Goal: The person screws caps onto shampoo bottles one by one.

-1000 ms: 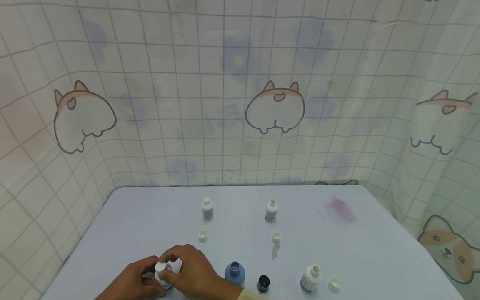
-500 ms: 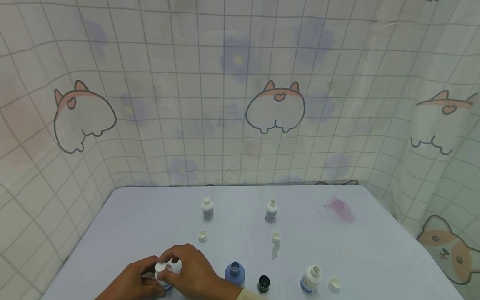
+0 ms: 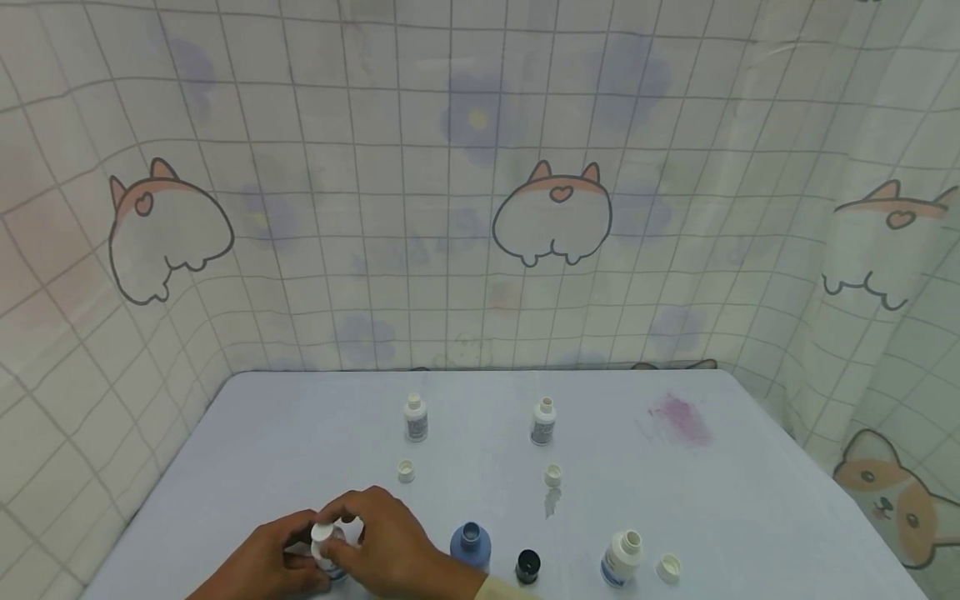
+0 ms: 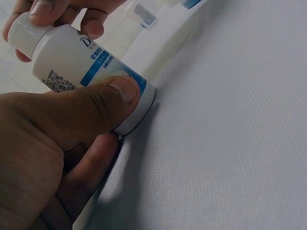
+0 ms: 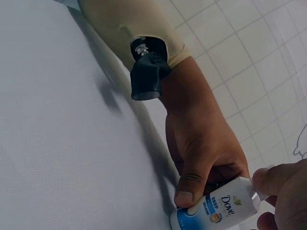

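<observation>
A small white Dove bottle (image 4: 62, 57) with a blue label stands at the front left of the white table. My left hand (image 3: 273, 554) grips its body, thumb laid across the label near the base in the left wrist view. The white cap (image 4: 31, 36) is on the bottle's neck, and my right hand (image 3: 386, 537) pinches it between thumb and fingers. In the right wrist view the bottle (image 5: 225, 206) leans across the lower right, with the right hand (image 5: 290, 191) at its cap. Fingers hide part of the label.
Right of my hands stand an uncapped blue bottle (image 3: 470, 547), a black cap (image 3: 527, 567), an open white bottle (image 3: 622, 558) and a white cap (image 3: 669, 568). Farther back are two white bottles (image 3: 416, 418) with loose caps (image 3: 406, 472) before them. A patterned curtain (image 3: 420, 250) surrounds the table.
</observation>
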The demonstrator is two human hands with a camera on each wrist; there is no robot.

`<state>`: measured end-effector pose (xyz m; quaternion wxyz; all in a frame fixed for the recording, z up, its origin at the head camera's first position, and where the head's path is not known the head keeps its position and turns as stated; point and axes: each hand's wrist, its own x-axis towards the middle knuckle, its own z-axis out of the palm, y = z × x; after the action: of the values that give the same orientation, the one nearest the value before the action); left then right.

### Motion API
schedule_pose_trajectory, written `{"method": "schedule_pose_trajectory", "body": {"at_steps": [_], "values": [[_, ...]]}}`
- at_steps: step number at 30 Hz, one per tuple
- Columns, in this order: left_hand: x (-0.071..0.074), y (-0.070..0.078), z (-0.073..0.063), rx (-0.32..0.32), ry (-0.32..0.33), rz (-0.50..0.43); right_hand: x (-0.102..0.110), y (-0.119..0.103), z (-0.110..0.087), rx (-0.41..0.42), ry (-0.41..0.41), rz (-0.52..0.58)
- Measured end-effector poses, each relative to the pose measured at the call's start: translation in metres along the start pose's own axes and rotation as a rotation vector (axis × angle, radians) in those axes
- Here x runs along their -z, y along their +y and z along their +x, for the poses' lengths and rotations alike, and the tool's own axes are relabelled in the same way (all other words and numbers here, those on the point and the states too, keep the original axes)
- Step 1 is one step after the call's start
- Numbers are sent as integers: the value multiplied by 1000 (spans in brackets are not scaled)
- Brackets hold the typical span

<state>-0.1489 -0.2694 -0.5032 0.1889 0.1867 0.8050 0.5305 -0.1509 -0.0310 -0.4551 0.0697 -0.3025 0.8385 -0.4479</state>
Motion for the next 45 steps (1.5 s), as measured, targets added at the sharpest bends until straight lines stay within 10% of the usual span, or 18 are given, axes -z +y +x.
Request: {"method": "schedule_pose_trajectory", "body": {"at_steps": [45], "values": [[-4,1,1,-25,24,25,-1,3,-2,97,37,-89]]}}
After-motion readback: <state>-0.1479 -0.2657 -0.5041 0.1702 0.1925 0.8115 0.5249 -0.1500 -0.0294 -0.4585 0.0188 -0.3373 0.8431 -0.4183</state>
